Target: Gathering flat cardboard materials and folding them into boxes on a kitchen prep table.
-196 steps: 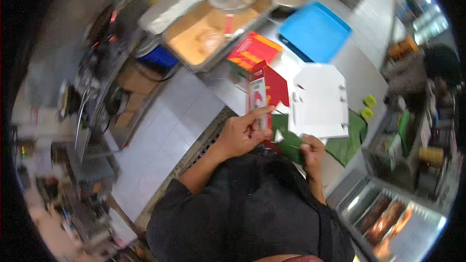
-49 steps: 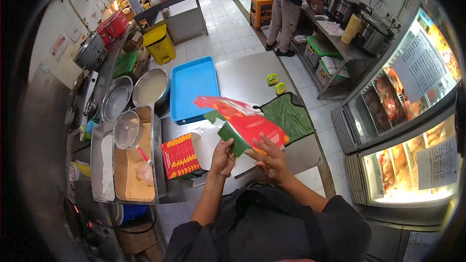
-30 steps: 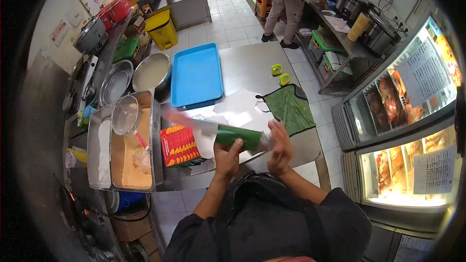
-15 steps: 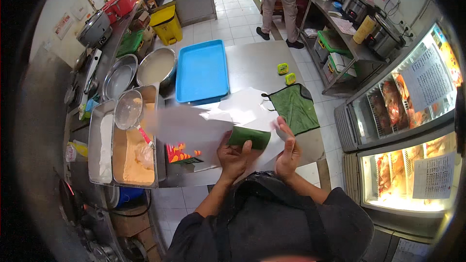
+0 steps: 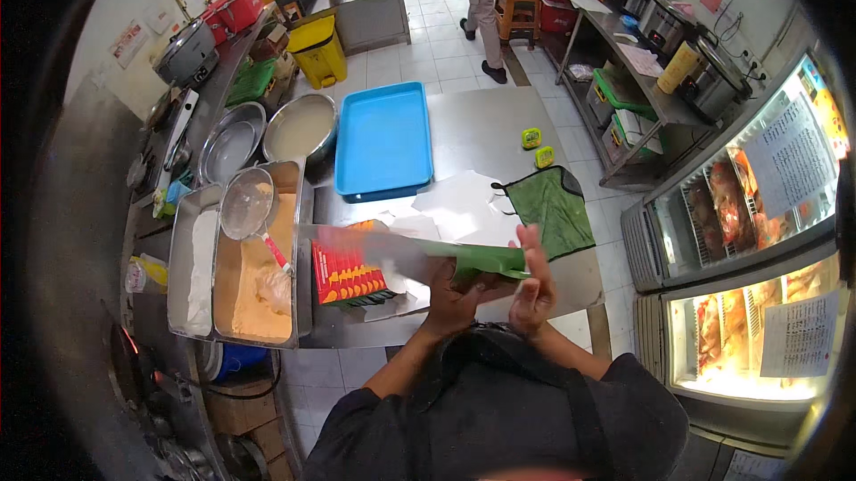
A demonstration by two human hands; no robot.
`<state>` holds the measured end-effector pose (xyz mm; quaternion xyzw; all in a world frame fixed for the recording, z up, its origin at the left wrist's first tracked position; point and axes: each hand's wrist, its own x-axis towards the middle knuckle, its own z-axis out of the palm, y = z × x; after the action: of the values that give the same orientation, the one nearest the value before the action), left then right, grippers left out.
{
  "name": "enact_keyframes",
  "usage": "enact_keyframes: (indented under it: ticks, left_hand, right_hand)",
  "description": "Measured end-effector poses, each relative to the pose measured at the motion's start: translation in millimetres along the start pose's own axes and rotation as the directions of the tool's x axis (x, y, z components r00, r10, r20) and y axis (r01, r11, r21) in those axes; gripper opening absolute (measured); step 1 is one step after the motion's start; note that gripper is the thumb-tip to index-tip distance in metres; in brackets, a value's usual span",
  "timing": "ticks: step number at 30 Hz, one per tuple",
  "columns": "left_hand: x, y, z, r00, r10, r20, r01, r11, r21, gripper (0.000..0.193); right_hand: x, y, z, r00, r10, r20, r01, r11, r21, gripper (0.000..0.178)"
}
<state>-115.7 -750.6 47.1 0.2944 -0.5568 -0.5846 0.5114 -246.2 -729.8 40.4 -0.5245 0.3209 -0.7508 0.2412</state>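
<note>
My left hand [image 5: 455, 303] is closed around the middle of a printed cardboard carton [image 5: 489, 260], green on the side that shows. Its far left part, pale with some red, is smeared by motion. At the carton's right end is my right hand [image 5: 533, 289], fingers stretched upward and touching or nearly touching it. Below the blurred part lies a stack of flat red, yellow and green printed cartons [image 5: 343, 269]. White sheets [image 5: 459, 205] lie on the steel table just beyond my hands.
A blue tray [image 5: 383, 142], two metal bowls [image 5: 301, 129] and pans of white and orange powder [image 5: 297, 325] with a strainer [image 5: 248, 205] stand left. Right are a green cloth [image 5: 548, 209], two small yellow-green tubs [image 5: 544, 157] and lit fridges [image 5: 655, 303]. A person [image 5: 484, 8] stands beyond.
The carton has tipped from lying broad side up to a narrower, edge-on angle, its left part swinging down. More of the carton stack shows. My right hand's fingers have straightened upward.
</note>
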Motion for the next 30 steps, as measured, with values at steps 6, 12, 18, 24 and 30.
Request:
enact_keyframes:
  ticks: [6, 12, 18, 24, 30]
  left_hand:
    - [8, 0, -9, 0.995, -0.096, -0.032, 0.088, 0.977, -0.194, 0.028]
    - [12, 27, -24, 0.975, -0.101, 0.196, 0.011, 0.909, 0.416, 0.024]
    - [10, 14, -3, 0.988, -0.061, 0.142, 0.023, 0.967, 0.253, 0.033]
    - [18, 9, -11, 0.995, -0.028, 0.1, 0.048, 0.978, -0.204, 0.044]
    - [21, -4, -13, 0.978, -0.148, 0.144, 0.119, 0.973, 0.196, 0.048]
  right_hand:
    - [15, 21, -19, 0.879, -0.257, 0.402, 0.349, 0.921, -0.173, 0.04]
    - [47, -15, -13, 0.751, 0.07, 0.656, 0.345, 0.806, -0.482, 0.047]
    - [19, 8, -17, 0.902, 0.067, 0.427, 0.15, 0.879, -0.453, 0.052]
    - [14, 13, -37, 0.777, -0.079, 0.624, 0.364, 0.865, -0.345, 0.05]
    - [6, 17, -23, 0.851, 0.1, 0.515, 0.273, 0.755, -0.597, 0.052]
